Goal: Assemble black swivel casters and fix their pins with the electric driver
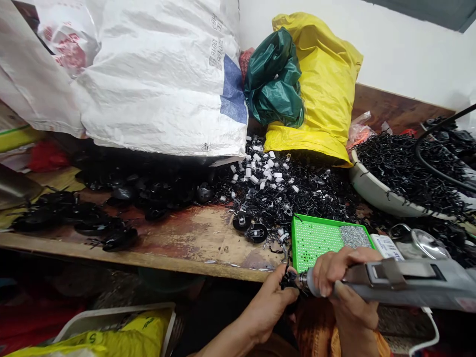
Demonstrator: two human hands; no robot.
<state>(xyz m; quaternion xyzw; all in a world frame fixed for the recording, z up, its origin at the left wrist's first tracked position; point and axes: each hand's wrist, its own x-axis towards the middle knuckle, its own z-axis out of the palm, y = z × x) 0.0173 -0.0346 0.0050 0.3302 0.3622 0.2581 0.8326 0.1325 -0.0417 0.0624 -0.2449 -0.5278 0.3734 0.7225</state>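
Observation:
Fingers of my left hand [273, 300] pinch a small black plastic part [289, 280] just off the table's front edge. My right hand [344, 275] is wrapped round a grey electric screwdriver [412, 282], held level with its nose pointing left. The screwdriver's tip meets the black part; the exact contact point is hidden by my fingers. Right behind my hands lies a green perforated tray [316, 238] with a heap of small silver screws [355, 236] in its right corner. Two round black pieces with white inserts [256, 232] rest left of the tray.
White connectors [260, 168] and black parts [312, 191] are heaped on the wooden table [193, 233]. A white basin [386, 198] of black pieces stands right. Behind are a white sack [159, 79] and a yellow bag [327, 84]. A white cable [433, 327] hangs below the screwdriver.

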